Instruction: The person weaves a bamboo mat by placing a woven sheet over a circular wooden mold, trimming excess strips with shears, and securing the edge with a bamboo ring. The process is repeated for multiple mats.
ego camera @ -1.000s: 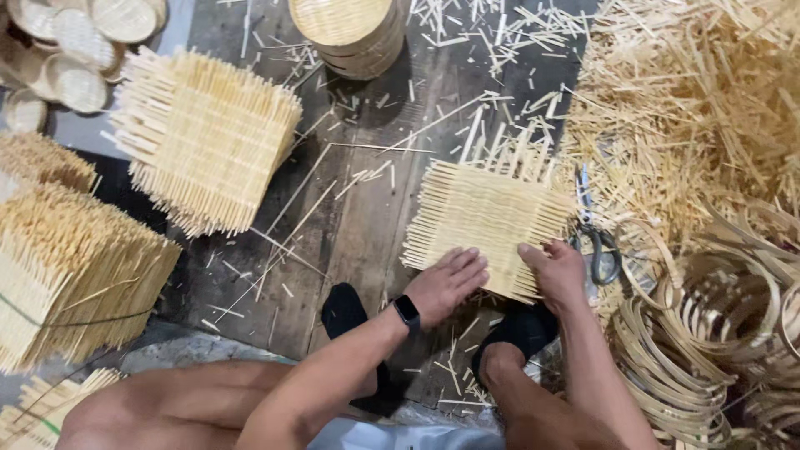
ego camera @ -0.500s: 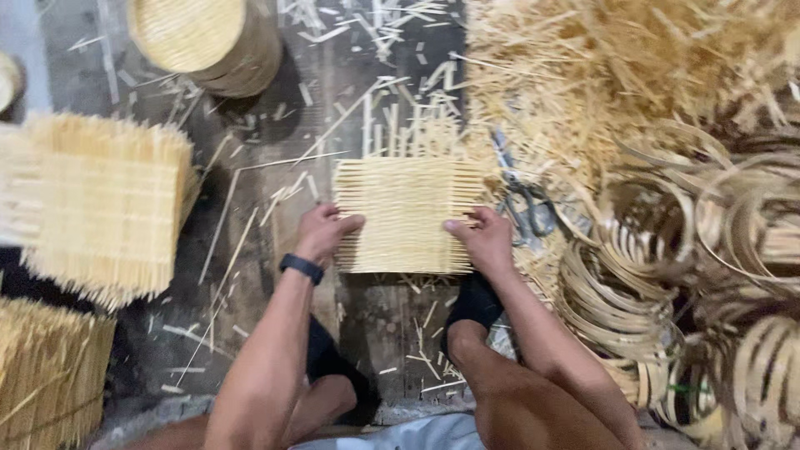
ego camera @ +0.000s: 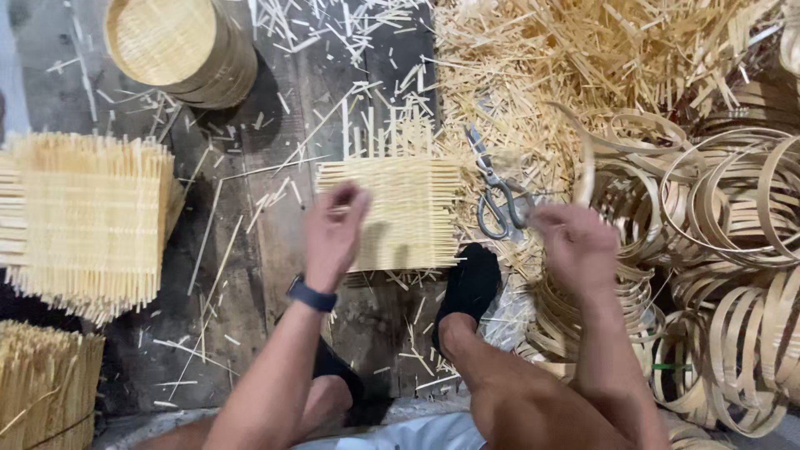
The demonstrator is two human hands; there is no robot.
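Bamboo throughout the scene. Nearest the camera: 2 bare knees and 2 dark slippers, the right-side black slipper (ego camera: 469,283) set on the dark wooden plank floor (ego camera: 250,250), just below the mat.

Left hand (ego camera: 333,233), with a dark wristband (ego camera: 312,294), hovers over the left edge of the pale square woven bamboo mat (ego camera: 400,212). Fingers loosely curled and motion-blurred; cannot tell whether it touches or pinches a slat. Right hand (ego camera: 575,246) is off the mat, to its right, above the heap of bent bamboo hoops (ego camera: 717,217). It appears closed around a thin curved bamboo strip (ego camera: 586,162) rising from it, though blur leaves the grip uncertain.

Mat lies flat, directly ahead, between the 2 hands; the left hand is nearer. Loose slat ends project from its far edge, so the unfinished axis runs away from the person.

Grey metal scissors (ego camera: 496,196) lie just beside the mat's right edge.

Left: stack of finished woven bamboo mats (ego camera: 87,212). Far left: round bamboo steamer stack (ego camera: 179,46). Far right: pile of loose bamboo splints (ego camera: 600,58).
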